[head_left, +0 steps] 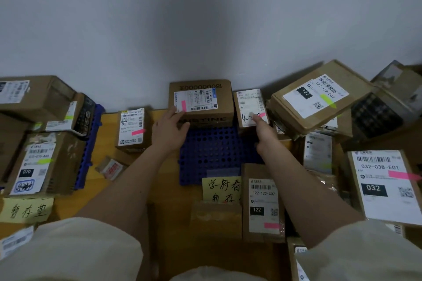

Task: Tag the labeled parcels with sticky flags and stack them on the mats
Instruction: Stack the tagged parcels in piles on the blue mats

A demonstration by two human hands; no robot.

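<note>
A brown carton (201, 98) with a white label and a pink flag stands at the far edge of the blue perforated mat (212, 155). My left hand (170, 129) rests against its near left corner, fingers touching the box. Beside it on the right stands a smaller parcel (250, 107) with handwritten digits and a pink flag. My right hand (262, 130) reaches to that parcel, a fingertip pressing at the flag on its label.
Flagged parcels crowd both sides: a tilted box labelled 122 (319, 98) at right, a box labelled 032 (383, 185), a 070 box (36, 164) on another blue mat (91, 139) at left. Yellow handwritten notes (221, 189) lie at the mat's near edge. The wall rises right behind.
</note>
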